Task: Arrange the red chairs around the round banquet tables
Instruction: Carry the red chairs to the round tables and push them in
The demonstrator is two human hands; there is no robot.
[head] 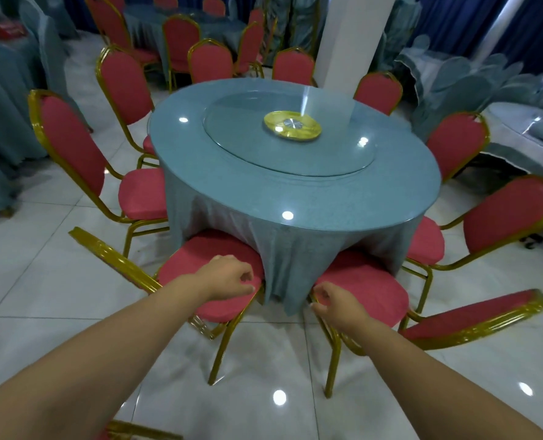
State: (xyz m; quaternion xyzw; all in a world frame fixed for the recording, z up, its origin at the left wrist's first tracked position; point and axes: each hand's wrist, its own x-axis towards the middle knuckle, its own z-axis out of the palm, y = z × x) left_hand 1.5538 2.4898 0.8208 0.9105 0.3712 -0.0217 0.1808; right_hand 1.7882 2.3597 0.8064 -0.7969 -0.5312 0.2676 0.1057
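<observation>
Two red chairs sit right in front of the person, one on each side. The left chair (213,274) and the right chair (362,296) both have their seats tucked under the hanging blue cloth (289,249), so they are close to the table (264,192). Their backs lean out toward the person, which is why they look so flat from above.

The left hand (229,276) is above the left seat. The right hand (333,301) is above the near edge of the right seat. Both hands have loosely curled fingers and hold nothing. I think they are there to nudge the two seats into place, so that the chairs stand even.

More red chairs ring the table, seats in, backs out. That way people can sit and face the middle. A glass turning plate (289,134) lies on top, with a gold disc (292,126) at its centre.

A white pillar (356,36) stands just behind the table. Further back is another round table (219,27) with its own red chairs. The floor (41,281) is shiny white tile.
</observation>
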